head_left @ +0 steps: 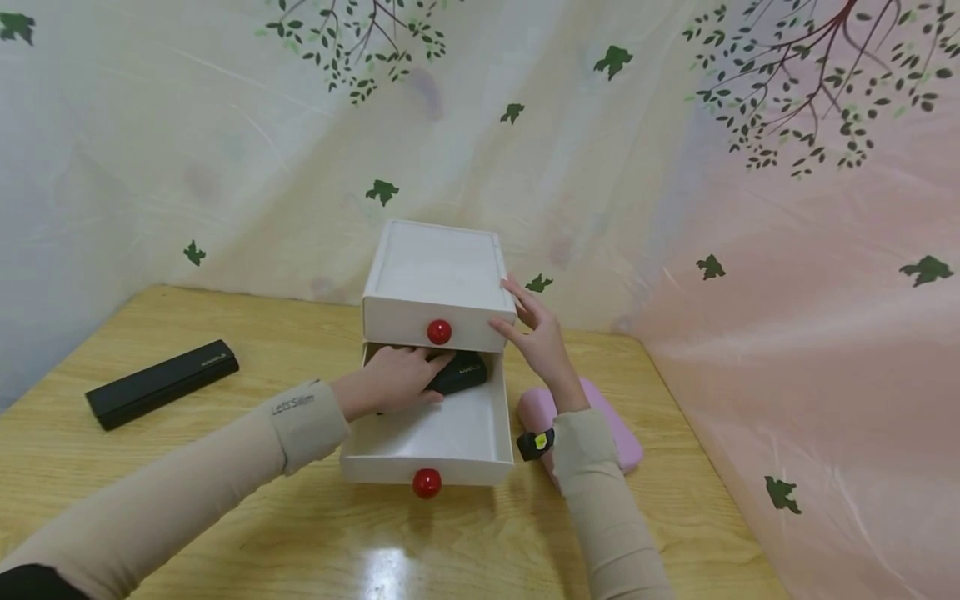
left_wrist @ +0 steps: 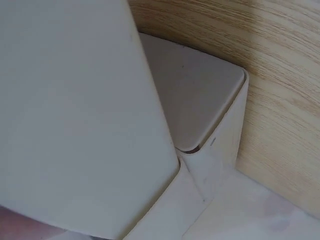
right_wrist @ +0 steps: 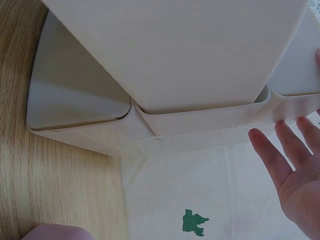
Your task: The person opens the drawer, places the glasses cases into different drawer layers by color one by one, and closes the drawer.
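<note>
A white two-drawer box point(head_left: 438, 262) stands on the table, its lower drawer point(head_left: 450, 437) pulled out and its upper drawer in place. Inside the lower drawer, my left hand point(head_left: 393, 379) grips a long black case point(head_left: 461, 375) with pale lettering, fingers above and thumb below. Part of that case is hidden under the hand. My right hand point(head_left: 540, 337) touches the box's upper right side and front corner; its fingers point(right_wrist: 270, 152) look fairly straight in the right wrist view. In the left wrist view, white drawer panels point(left_wrist: 75, 110) fill most of the picture.
Another long black case point(head_left: 161, 383) lies on the table at left. A pink-purple case point(head_left: 611, 425) sits right of the drawers, partly behind the right wrist. Red round knobs point(head_left: 427, 483) stick out from both drawer fronts. A leaf-patterned curtain point(head_left: 315, 167) hangs behind the table.
</note>
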Action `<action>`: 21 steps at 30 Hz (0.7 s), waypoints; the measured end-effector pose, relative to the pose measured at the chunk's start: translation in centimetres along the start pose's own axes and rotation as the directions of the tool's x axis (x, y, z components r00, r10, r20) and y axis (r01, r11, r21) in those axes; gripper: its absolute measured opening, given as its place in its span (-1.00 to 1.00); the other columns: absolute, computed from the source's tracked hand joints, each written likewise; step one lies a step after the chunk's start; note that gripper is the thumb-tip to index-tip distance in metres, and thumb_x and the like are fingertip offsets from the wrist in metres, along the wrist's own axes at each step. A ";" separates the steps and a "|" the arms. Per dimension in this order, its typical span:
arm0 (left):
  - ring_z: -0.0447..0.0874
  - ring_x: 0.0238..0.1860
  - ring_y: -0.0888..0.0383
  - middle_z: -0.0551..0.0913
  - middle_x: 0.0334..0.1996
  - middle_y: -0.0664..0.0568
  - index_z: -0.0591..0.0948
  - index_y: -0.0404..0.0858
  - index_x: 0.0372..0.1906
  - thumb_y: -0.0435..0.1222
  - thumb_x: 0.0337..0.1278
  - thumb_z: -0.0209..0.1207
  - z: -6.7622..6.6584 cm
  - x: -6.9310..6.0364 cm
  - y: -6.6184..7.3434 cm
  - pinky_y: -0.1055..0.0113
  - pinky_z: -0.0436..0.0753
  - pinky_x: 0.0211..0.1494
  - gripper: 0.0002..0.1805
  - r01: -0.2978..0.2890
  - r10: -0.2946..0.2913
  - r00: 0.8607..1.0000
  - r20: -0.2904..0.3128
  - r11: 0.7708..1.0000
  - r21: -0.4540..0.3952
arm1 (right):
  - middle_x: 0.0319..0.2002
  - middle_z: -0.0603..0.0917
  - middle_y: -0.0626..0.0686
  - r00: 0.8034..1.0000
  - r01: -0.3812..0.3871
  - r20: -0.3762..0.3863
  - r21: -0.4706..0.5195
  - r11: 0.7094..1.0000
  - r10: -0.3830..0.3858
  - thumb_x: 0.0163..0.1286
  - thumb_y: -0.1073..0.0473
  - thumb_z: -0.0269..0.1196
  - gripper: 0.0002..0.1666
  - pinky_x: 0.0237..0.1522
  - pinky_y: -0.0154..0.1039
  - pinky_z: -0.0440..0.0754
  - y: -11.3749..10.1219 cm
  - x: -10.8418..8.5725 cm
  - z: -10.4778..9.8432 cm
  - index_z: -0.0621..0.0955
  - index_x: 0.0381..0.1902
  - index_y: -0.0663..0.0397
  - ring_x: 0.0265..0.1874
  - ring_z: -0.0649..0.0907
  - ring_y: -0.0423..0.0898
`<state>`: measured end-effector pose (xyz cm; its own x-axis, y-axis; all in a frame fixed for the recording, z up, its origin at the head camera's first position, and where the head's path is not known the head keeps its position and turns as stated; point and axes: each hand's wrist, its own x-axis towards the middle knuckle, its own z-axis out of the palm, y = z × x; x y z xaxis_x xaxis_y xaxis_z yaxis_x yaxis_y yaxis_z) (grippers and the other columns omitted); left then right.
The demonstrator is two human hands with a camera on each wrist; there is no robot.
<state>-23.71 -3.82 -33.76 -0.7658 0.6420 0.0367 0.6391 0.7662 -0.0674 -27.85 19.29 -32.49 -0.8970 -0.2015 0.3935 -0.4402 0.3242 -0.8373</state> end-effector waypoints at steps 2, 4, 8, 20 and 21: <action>0.52 0.21 -0.17 0.49 0.24 -0.25 0.31 -0.15 0.43 0.09 0.24 0.15 -0.2 -0.2 0.0 -0.08 0.64 0.00 -0.26 0.008 -0.008 1.000 0.025 1.000 -0.020 | 0.50 0.21 -0.06 1.000 -0.003 0.001 0.002 1.000 0.003 0.30 0.21 0.32 -0.28 0.46 -0.02 0.26 0.0 0.0 0.0 0.38 0.40 -0.03 0.46 0.29 0.01; 0.50 0.23 -0.17 0.48 0.26 -0.24 0.32 -0.13 0.43 0.08 0.24 0.16 -0.4 -0.4 0.0 -0.09 0.64 0.00 -0.28 0.012 -0.010 0.999 0.038 0.999 -0.039 | 0.51 0.19 -0.07 1.000 -0.011 0.002 0.005 1.000 0.011 0.31 0.20 0.32 -0.28 0.46 -0.02 0.25 0.0 0.0 0.0 0.37 0.41 -0.03 0.46 0.29 0.03; 0.51 0.21 -0.16 0.49 0.24 -0.19 0.36 -0.11 0.41 0.06 0.24 0.17 -0.7 -1.3 0.0 -0.08 0.66 -0.08 -0.31 -0.014 0.014 1.000 0.004 0.999 -0.032 | 0.52 0.17 -0.07 0.999 -0.037 0.006 0.015 0.999 0.037 0.31 0.22 0.31 -0.27 0.47 -0.02 0.24 -0.2 0.0 -0.1 0.35 0.42 -0.01 0.46 0.29 0.06; 0.62 0.04 -0.05 0.63 0.06 -0.09 0.46 -0.20 0.32 -0.08 0.19 0.26 -1.6 -5.3 -0.2 0.04 0.68 -0.03 -0.39 -0.127 0.108 0.967 -0.231 0.990 -0.067 | 0.52 0.14 0.11 0.998 -0.050 0.026 -0.014 0.999 0.050 0.33 0.29 0.27 -0.29 0.47 0.01 0.23 -3.4 -1.0 -0.1 0.32 0.41 0.18 0.48 0.23 0.11; 0.63 0.03 -0.04 0.64 0.05 -0.09 0.46 -0.20 0.32 -0.08 0.18 0.27 -1.6 -5.7 -0.3 0.05 0.68 -0.04 -0.38 -0.128 0.108 0.963 -0.247 0.989 -0.068 | 0.52 0.14 0.11 0.998 -0.049 0.029 -0.010 0.999 0.049 0.33 0.29 0.27 -0.29 0.47 0.01 0.23 -3.4 -1.0 -0.1 0.32 0.41 0.18 0.48 0.23 0.10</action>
<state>-19.42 -7.65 -32.38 -0.6510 0.7078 0.2742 0.7354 0.6777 -0.0034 -25.47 18.43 -29.98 -0.9159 -0.2122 0.3407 -0.3962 0.3428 -0.8518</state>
